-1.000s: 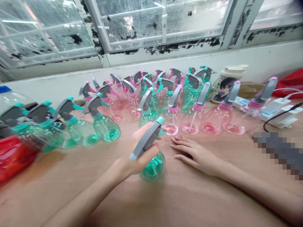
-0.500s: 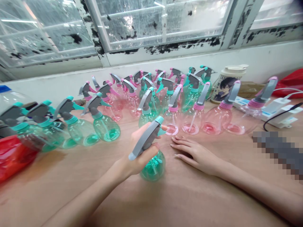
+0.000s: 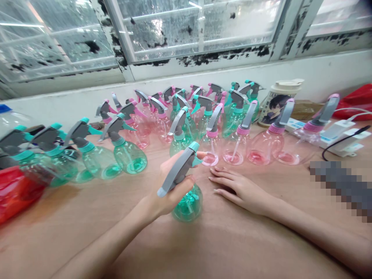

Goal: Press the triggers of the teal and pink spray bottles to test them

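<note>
My left hand (image 3: 170, 192) is closed around the neck of a green spray bottle (image 3: 187, 203) with a grey trigger head, which stands on the wooden table (image 3: 232, 244) in front of me. Its teal nozzle points away from me, toward the far rows. My right hand (image 3: 241, 190) lies flat on the table just right of that bottle, fingers stretched out and apart, holding nothing. It does not touch the bottle.
Several pink and green spray bottles (image 3: 180, 116) stand in rows behind, along the wall under the window. A printed mug (image 3: 276, 102) with a lid, a white power strip (image 3: 345, 137) with cables and a red bag (image 3: 17, 190) at the left edge also sit on the table.
</note>
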The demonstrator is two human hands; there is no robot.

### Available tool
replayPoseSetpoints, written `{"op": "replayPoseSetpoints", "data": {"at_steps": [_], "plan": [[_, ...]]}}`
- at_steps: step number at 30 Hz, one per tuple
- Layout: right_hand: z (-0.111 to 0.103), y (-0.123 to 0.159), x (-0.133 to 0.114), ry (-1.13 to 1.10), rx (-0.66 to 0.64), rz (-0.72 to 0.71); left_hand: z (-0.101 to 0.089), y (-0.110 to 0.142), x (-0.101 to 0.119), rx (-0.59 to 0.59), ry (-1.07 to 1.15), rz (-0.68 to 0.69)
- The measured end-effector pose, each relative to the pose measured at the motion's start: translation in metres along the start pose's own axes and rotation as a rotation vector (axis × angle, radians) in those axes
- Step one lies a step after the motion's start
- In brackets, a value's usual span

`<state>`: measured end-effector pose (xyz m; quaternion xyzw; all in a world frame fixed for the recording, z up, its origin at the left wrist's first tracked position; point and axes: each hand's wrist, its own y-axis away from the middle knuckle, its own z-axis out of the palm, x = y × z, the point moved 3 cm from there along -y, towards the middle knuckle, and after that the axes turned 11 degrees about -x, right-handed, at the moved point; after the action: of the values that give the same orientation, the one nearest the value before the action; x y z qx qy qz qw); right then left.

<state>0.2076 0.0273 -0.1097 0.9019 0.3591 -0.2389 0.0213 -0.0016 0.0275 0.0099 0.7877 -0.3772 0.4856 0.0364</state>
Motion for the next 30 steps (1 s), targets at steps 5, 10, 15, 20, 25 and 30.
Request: {"op": "replayPoseSetpoints", "data": {"at_steps": [5, 10, 15, 20, 25, 30], "plan": [[-0.0008, -0.0005, -0.0012, 0.023, -0.011, 0.009, 0.0023, 0.0012, 0.0024, 0.021, 0.066, -0.054], [-0.0009, -0.0005, -0.0012, 0.026, -0.015, 0.003, 0.0013, 0.0006, 0.0008, 0.006, 0.049, -0.051], [-0.0001, -0.0006, -0.0004, 0.049, -0.027, 0.011, -0.0023, -0.0001, 0.0000, 0.016, -0.023, -0.080], [-0.0002, -0.0006, -0.0007, 0.041, -0.027, 0.012, -0.0034, 0.0031, -0.0030, 0.039, -0.032, -0.092], [-0.0003, -0.0004, -0.0018, 0.044, -0.029, 0.014, -0.0007, 0.0001, -0.0048, 0.050, -0.035, -0.050], [-0.0003, -0.0003, -0.0013, 0.036, -0.022, 0.015, 0.0021, -0.0006, -0.0005, 0.070, 0.011, -0.009]]}}
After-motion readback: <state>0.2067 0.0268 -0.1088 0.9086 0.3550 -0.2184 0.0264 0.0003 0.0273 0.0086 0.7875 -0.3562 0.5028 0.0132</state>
